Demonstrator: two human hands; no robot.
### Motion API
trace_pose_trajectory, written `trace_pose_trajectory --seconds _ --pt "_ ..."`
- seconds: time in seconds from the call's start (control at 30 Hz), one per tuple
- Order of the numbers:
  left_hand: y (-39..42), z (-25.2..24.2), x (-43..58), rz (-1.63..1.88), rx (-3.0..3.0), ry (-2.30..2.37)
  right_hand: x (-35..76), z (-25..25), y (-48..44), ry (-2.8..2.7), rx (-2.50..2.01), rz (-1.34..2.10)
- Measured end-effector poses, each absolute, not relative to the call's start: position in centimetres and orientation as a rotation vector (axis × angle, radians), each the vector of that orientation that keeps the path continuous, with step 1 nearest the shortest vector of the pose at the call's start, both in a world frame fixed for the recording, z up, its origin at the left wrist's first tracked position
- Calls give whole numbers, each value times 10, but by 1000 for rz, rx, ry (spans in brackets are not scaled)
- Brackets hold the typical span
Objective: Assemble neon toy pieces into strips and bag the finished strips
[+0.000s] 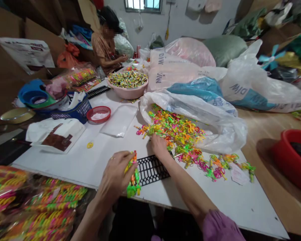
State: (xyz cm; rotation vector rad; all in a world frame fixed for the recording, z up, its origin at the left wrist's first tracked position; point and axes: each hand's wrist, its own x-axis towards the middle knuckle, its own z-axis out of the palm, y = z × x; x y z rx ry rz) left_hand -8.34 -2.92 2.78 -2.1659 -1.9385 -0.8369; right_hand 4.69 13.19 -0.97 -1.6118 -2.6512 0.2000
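Note:
My left hand (116, 174) is closed around a bunch of small neon plastic toys (132, 177) at the left end of a black plastic grid tray (152, 169) on the white table (90, 164). My right hand (158, 144) reaches past the tray into a heap of colourful plastic toys (177, 129), fingers curled down on the pieces. The heap spills out of an open clear plastic bag (215, 124). More loose toys (215, 165) trail across the table to the right.
A pink basin of colourful pieces (127, 82) stands at the back, near a seated person (106, 42). A red basket (98, 114), flat clear bags (120, 121), a blue basket (77, 112), large sacks (253, 87), a red tub (291, 159) and packed toys (27, 207) surround me.

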Motion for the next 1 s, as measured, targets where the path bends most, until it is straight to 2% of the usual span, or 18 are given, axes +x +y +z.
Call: trace_pose_trajectory --seconds 0.13,0.4,0.57,0.67,0.73,1.0 --pt "-15 18 -82 -497 -2341 -2013 54 -18 132 -2779 -1554 134" --pt "-18 14 -86 -586 -2411 -1964 54 -9 117 -2701 -1565 285" --pt "-52 34 -91 -1013 -2163 -2068 72 0 83 -2729 -1017 737" --pt "-82 36 -87 -939 -2287 -2116 92 -8 51 -2701 -714 1099" --pt "-93 31 -80 -893 -2415 -2095 98 -16 33 -2662 -662 1189" --pt "-91 16 -63 -771 -2293 -2081 81 -38 13 -2674 -696 954"
